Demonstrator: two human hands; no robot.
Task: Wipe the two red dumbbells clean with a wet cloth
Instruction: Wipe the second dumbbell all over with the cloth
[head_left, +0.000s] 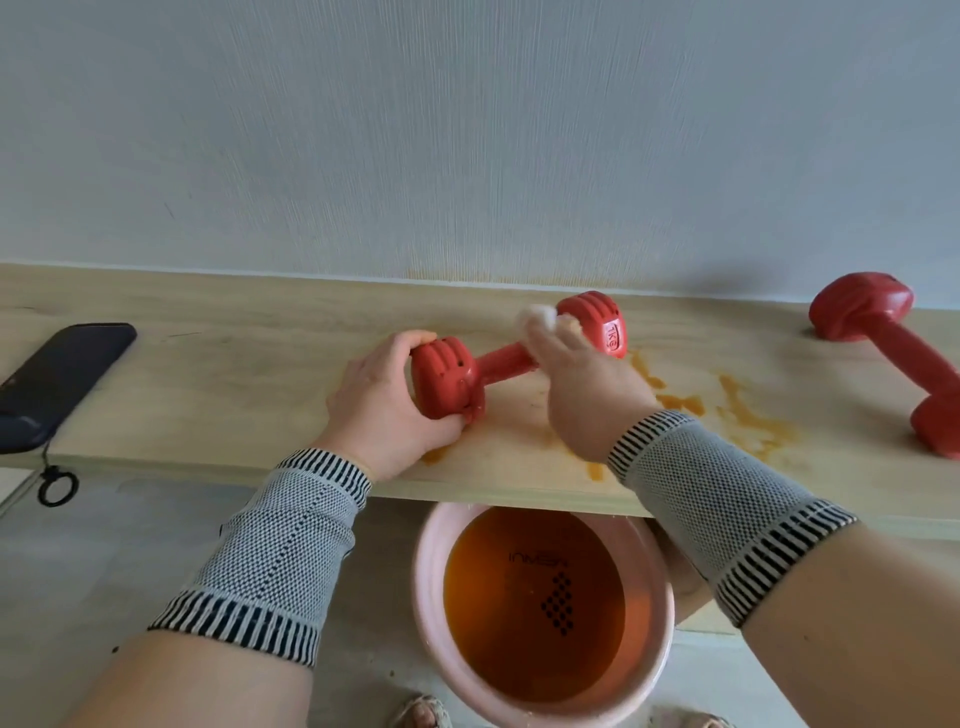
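Left hand (384, 400) grips the near dumbbell (514, 358) at its 8 o'clock head; right hand (576, 384) pinches the cloth (537, 315) against the 2 o'clock head; best kept braced, turning it to wipe all round

Home rm: wallpapered wall (467, 130), wood shelf (208, 395), phone (57, 384).

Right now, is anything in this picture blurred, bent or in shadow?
Head view: the right hand and white cloth are motion-blurred; the wide lens bows the wooden shelf edge; the far dumbbell casts a soft shadow on the wall.
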